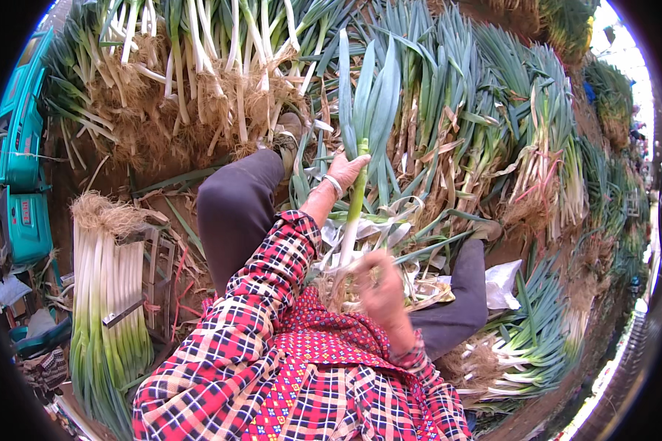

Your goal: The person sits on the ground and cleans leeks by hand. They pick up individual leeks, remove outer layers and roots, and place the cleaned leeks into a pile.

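My left hand (346, 172), with a pale bangle at the wrist, is wrapped around the upper stem of a leek (357, 201). The leek stands nearly upright, its blue-green leaves fanned above the hand and its white shank and roots low before my lap. My right hand (379, 284) is blurred, beside the root end with its fingers curled; whether it pinches anything cannot be told. Peeled leaf scraps (389, 226) lie between my legs. At the left, a row of cleaned leeks (107, 286) lies roots up on a metal rack (157, 264), with a metal bar (122, 312) across them.
Piles of untrimmed leeks (220, 66) lie in front, with more leafy bundles (436, 93) to the right. Another pile (507, 358) lies beside my right leg. Teal power-tool cases or machines (26, 165) stand at the far left. A white plastic bag (502, 284) lies near my right knee.
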A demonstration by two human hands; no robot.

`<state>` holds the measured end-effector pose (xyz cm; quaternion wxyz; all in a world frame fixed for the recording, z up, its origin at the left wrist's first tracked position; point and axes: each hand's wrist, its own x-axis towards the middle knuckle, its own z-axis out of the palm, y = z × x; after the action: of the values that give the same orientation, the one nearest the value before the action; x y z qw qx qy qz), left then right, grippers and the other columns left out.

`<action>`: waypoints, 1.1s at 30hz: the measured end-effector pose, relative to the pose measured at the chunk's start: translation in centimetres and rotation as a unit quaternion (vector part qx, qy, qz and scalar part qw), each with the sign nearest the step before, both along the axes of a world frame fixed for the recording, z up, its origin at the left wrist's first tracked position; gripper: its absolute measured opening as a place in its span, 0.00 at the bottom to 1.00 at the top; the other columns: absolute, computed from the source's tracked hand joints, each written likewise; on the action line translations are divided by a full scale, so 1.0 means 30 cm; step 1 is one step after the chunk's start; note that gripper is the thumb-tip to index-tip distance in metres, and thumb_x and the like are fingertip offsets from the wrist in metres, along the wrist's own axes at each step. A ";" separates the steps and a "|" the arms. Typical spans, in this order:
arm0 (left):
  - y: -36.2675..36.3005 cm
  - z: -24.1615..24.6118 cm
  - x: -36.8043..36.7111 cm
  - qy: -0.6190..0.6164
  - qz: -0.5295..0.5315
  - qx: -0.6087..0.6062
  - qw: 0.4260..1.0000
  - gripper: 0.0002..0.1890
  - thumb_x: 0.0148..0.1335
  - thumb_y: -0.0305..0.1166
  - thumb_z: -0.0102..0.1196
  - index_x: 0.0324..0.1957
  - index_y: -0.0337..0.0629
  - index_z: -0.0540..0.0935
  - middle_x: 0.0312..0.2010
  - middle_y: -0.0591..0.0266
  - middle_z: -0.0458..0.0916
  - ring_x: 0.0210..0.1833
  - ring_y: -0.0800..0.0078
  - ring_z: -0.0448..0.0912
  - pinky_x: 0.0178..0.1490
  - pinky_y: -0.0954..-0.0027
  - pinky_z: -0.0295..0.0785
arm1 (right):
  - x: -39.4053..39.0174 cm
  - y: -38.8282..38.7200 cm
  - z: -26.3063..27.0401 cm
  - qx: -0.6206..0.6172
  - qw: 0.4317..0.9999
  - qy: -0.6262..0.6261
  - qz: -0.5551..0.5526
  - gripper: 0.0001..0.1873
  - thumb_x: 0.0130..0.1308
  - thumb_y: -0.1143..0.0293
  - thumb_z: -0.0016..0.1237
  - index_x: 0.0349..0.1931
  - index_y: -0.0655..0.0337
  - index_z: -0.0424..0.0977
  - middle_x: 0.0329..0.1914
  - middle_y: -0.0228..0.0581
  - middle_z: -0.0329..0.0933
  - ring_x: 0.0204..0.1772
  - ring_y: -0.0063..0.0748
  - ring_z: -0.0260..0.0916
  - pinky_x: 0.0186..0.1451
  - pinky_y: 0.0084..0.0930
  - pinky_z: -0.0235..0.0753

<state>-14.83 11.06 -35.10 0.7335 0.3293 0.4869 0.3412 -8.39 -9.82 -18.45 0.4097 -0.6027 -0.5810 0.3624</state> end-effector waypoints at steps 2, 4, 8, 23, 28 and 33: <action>-0.021 -0.001 0.010 -0.112 -0.057 -0.075 0.989 0.16 0.63 0.40 0.52 0.47 0.41 0.71 0.39 0.56 0.79 0.36 0.66 0.80 0.35 0.64 0.76 | 0.115 0.045 -0.108 -0.051 0.959 0.221 -0.173 0.01 0.68 0.75 0.41 0.36 0.61 0.65 0.38 0.37 0.70 0.33 0.25 0.65 0.43 0.21 0.69; -0.025 0.042 0.028 -0.255 -0.125 -0.180 0.942 0.18 0.68 0.39 0.41 0.57 0.44 0.64 0.51 0.51 0.75 0.47 0.55 0.79 0.42 0.53 0.77 | 0.166 0.099 -0.136 -0.090 0.819 0.480 -0.301 0.04 0.72 0.69 0.39 0.40 0.57 0.63 0.35 0.34 0.70 0.28 0.20 0.61 0.33 0.18 0.67; -0.007 0.088 0.023 -0.343 -0.153 -0.108 0.921 0.23 0.68 0.32 0.42 0.64 0.51 0.62 0.49 0.53 0.76 0.49 0.62 0.78 0.46 0.54 0.76 | 0.270 0.103 -0.299 -0.132 0.795 0.527 -0.271 0.12 0.71 0.60 0.43 0.43 0.58 0.64 0.39 0.39 0.72 0.22 0.14 0.58 0.21 0.14 0.58; -0.027 0.141 0.052 -0.282 -0.101 -0.122 0.946 0.15 0.58 0.29 0.61 0.46 0.39 0.76 0.35 0.65 0.79 0.34 0.72 0.78 0.41 0.67 0.77 | 0.201 0.279 -0.259 -0.129 0.967 0.085 -0.204 0.17 0.57 0.64 0.59 0.39 0.69 0.74 0.31 0.38 0.78 0.33 0.22 0.73 0.38 0.21 0.73; -0.038 0.135 0.054 -0.202 -0.055 -0.121 0.970 0.16 0.57 0.35 0.63 0.44 0.40 0.77 0.33 0.65 0.79 0.35 0.72 0.78 0.39 0.66 0.76 | 0.186 0.284 -0.232 -0.198 0.960 0.062 -0.188 0.13 0.60 0.65 0.57 0.34 0.67 0.73 0.27 0.35 0.76 0.29 0.19 0.68 0.33 0.19 0.69; -0.013 0.114 0.037 -0.188 0.028 -0.147 0.971 0.17 0.59 0.38 0.62 0.45 0.42 0.74 0.35 0.63 0.78 0.36 0.69 0.78 0.38 0.62 0.77 | 0.126 0.221 -0.097 -0.161 0.974 0.059 -0.150 0.11 0.64 0.66 0.53 0.34 0.65 0.71 0.26 0.31 0.74 0.25 0.15 0.61 0.27 0.16 0.63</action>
<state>-13.71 10.68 -31.69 0.8426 0.1342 0.3936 0.3421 -4.63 -3.18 -21.36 0.3901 -0.7185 -0.3929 0.4209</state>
